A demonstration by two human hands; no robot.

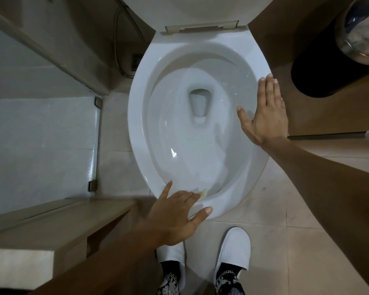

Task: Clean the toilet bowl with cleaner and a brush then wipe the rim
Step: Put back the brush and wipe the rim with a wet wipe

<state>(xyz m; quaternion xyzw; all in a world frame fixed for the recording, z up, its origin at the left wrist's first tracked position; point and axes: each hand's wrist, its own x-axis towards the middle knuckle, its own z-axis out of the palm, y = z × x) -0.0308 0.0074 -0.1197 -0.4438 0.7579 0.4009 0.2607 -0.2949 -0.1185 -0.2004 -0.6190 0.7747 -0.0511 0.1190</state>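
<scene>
The white oval ceramic toilet bowl (198, 116) is touched at its near rim by the flat left hand (175, 216), at its right rim by the right hand (264, 116); both grips are spread, holding nothing.

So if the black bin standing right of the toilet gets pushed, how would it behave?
The black bin looks tall and narrow, so a push near its top would probably tip it. On the smooth floor tiles, a low push would likely make it slide.

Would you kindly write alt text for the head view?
Seen from above, a left hand presses a small yellowish cloth on the front rim of an open toilet bowl, while the right hand lies flat at its right rim.
</scene>
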